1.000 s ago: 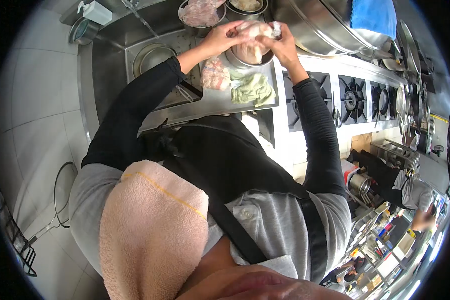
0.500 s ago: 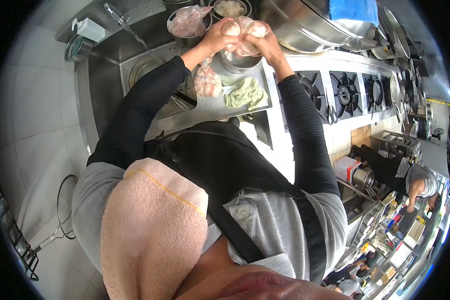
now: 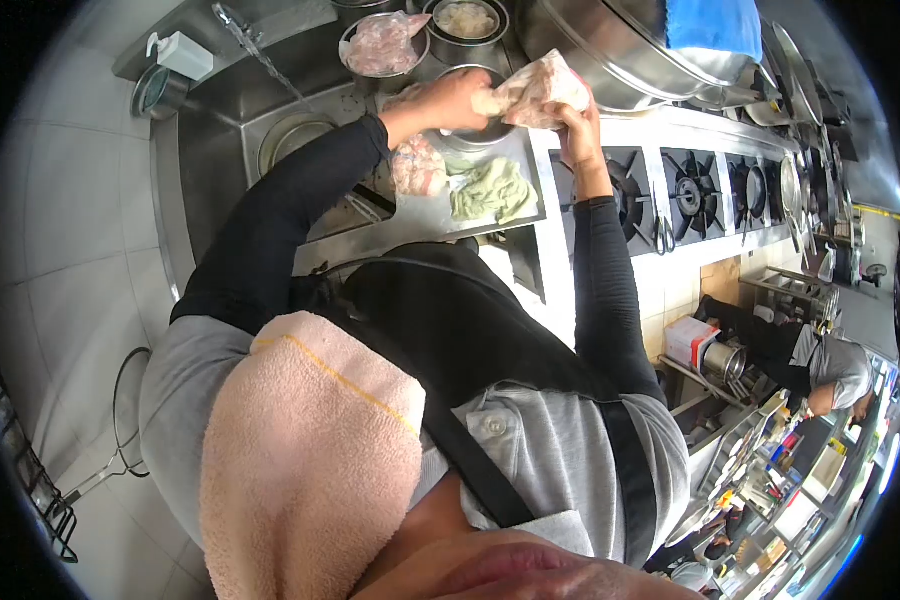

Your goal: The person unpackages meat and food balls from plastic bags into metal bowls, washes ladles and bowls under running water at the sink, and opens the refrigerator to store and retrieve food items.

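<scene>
A clear plastic bag of pale meat (image 3: pixel 542 90) hangs between my hands over a metal bowl (image 3: pixel 478 136). My left hand (image 3: pixel 456 101) is closed on the bag's left, twisted end. On the bag's right side, my right hand (image 3: pixel 582 126) grips it with bent fingers. Another bag of pinkish meat (image 3: pixel 417 166) lies on the steel counter (image 3: pixel 440 208), beside a crumpled green cloth (image 3: pixel 494 191). Behind my left hand stands a bowl heaped with bagged pink meat (image 3: pixel 384 44). To its right is a pot with pale contents (image 3: pixel 465 20).
Water runs from a faucet (image 3: pixel 232 22) into the sink (image 3: pixel 210 165) at left. A large steel pot (image 3: pixel 595 50) with a blue cloth (image 3: pixel 713 25) stands behind my right hand. Gas burners (image 3: pixel 692 192) and scissors (image 3: pixel 664 236) are at right. A co-worker (image 3: pixel 820 365) bends farther off.
The bag has moved right and is stretched sideways. My left hand has shifted from beneath it to its left end, and my right hand has moved right and slightly down.
</scene>
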A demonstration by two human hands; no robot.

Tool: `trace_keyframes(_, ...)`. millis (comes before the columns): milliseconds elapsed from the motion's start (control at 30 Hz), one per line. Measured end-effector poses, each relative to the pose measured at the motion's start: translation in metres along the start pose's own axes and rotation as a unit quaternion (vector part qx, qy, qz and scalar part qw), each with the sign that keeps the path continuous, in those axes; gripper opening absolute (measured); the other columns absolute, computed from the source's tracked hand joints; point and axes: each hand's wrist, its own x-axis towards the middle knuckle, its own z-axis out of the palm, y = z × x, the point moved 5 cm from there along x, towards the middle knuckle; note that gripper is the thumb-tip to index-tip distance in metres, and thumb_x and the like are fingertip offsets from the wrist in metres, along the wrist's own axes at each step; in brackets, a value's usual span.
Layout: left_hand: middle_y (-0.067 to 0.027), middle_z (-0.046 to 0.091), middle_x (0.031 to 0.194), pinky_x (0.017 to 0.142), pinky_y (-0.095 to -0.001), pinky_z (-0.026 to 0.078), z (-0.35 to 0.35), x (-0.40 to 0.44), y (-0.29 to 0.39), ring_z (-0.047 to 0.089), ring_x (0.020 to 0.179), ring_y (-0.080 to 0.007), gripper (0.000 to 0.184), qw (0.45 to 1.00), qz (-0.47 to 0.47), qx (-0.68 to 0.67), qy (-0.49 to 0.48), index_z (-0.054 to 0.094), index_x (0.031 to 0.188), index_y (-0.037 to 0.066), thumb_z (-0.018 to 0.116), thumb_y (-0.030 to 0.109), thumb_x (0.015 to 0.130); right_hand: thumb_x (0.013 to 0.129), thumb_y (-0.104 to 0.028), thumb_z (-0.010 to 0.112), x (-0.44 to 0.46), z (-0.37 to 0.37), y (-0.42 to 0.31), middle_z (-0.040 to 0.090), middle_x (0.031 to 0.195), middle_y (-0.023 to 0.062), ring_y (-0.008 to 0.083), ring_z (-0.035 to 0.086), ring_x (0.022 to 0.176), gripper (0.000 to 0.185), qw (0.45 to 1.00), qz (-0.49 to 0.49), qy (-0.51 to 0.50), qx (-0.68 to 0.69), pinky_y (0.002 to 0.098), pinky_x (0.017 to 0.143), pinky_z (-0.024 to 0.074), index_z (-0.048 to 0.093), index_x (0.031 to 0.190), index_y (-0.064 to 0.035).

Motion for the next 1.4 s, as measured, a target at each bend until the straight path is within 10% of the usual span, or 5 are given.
trace_keyframes(267, -0.0252, 0.05, 0.134, 0.093, -0.0451, 0.05, 0.028, -0.004, -0.012, 0.058, 0.113, -0.0419, 0.084, 0.969, -0.079, 0.118, -0.202, 0.047, 0.134, 0.003, 0.084, 0.033, 0.065, 0.071, -0.004, 0.059, 0.008, 0.0, 0.015, 0.06, 0.12, 0.0111, 0.0253, 0.062, 0.107, 0.063, 0.992, 0.078, -0.047, 0.087, 0.0399, 0.09, 0.0541, 0.046, 0.133, -0.0033)
trace_keyframes(500, -0.0086, 0.049, 0.141, 0.106, -0.0418, 0.043, -0.028, -0.001, 0.023, 0.052, 0.124, -0.0231, 0.068, 0.715, -0.143, -0.666, -0.157, 0.031, 0.149, 0.016, 0.065, 0.018, 0.09, 0.092, -0.028, 0.061, 0.027, 0.027, 0.045, 0.062, 0.125, 0.01, 0.0191, 0.065, 0.106, 0.054, 0.941, 0.233, -0.181, 0.168, 0.041, 0.083, 0.0573, 0.045, 0.138, -0.0059)
trace_keyframes(800, -0.0085, 0.056, 0.121, 0.093, -0.0341, 0.051, -0.024, -0.006, 0.004, 0.057, 0.113, -0.0178, 0.074, 0.849, -0.171, -0.497, 0.063, 0.036, 0.137, 0.007, 0.077, 0.038, 0.085, 0.061, -0.03, 0.089, 0.049, 0.064, 0.047, 0.063, 0.117, 0.0202, 0.0259, 0.062, 0.105, 0.094, 0.974, 0.041, -0.067, -0.214, 0.0353, 0.09, 0.0519, 0.041, 0.133, 0.0085)
trace_keyframes(867, -0.0144, 0.052, 0.127, 0.098, -0.0363, 0.046, -0.025, -0.003, -0.008, 0.053, 0.118, -0.0223, 0.079, 0.882, -0.21, -0.409, 0.105, 0.036, 0.135, 0.001, 0.076, 0.047, 0.084, 0.059, -0.031, 0.088, 0.03, 0.076, -0.013, 0.064, 0.11, 0.0267, 0.036, 0.065, 0.099, 0.088, 0.791, -0.172, 0.065, -0.584, 0.0386, 0.089, 0.0522, 0.045, 0.124, 0.0089)
trace_keyframes(1400, -0.0087, 0.04, 0.146, 0.098, -0.0427, 0.048, -0.035, -0.081, -0.071, 0.051, 0.127, -0.0287, 0.07, 0.988, 0.051, 0.139, -0.047, 0.042, 0.139, 0.015, 0.074, 0.017, 0.077, 0.082, -0.044, 0.068, -0.013, 0.039, 0.081, 0.037, 0.145, 0.0294, 0.0423, 0.038, 0.136, 0.088, 0.889, -0.037, -0.003, -0.456, 0.0419, 0.11, 0.0349, 0.031, 0.146, 0.0037)
